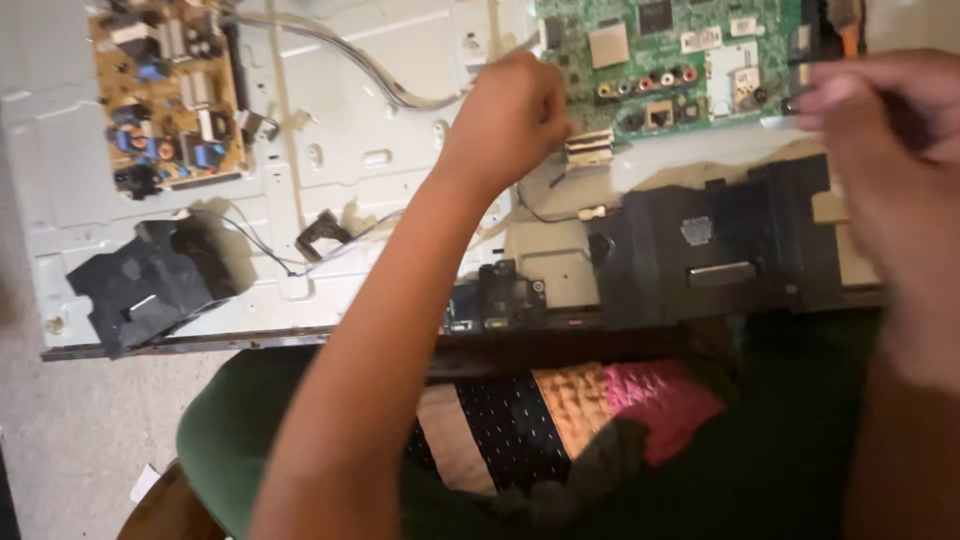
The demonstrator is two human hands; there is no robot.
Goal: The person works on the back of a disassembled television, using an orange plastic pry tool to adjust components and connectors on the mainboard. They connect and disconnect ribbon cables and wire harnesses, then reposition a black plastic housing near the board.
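Reaching across an opened flat-screen television's pale grey metal back panel [360,120], a person's left hand [512,112] is curled into a loose fist at the lower left edge of the green rectangular main circuit board [690,60], beside a small silver connector [590,148]; whether it grips anything cannot be told. The right hand [885,150], blurred, sits near the board's right edge, fingers bent, its hold unclear. A tan power supply board [165,90] lies well apart at left, above a black plastic speaker [150,285].
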